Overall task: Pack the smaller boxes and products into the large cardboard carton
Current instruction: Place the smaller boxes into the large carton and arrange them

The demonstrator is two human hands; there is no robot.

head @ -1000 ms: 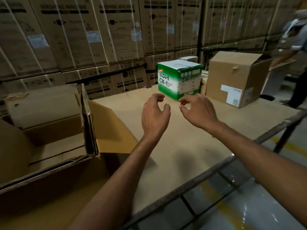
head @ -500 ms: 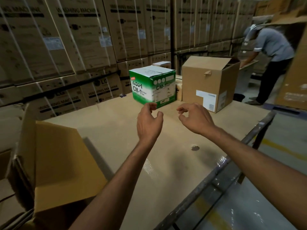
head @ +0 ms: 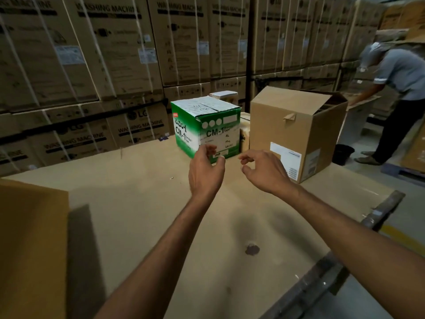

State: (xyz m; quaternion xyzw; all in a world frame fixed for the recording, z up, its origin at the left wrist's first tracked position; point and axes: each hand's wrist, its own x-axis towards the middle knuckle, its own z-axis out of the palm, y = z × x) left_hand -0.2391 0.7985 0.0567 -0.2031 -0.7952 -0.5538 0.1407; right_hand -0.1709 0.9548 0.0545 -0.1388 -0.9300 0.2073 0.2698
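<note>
Boxes first: green box [head: 202, 125] sits taped shut at far middle of counter [head: 138, 192]. Brown carton [head: 294, 132] stands just right of it, top flaps up, contents hidden from me. Small tan pack [head: 244, 137] stands between them; white-topped box [head: 224, 95] behind green one. Cardboard flap [head: 32, 238] fills near left. Strapped washing-machine cartons [head: 115, 54] wall off far side; another person [head: 400, 88] bends at far right. My left hand [head: 204, 169] hangs before green box's near face, fingers loosely curled, holding nothing; contact I cannot tell. Right hand [head: 264, 171] beside it, same loose curl, empty.
</note>
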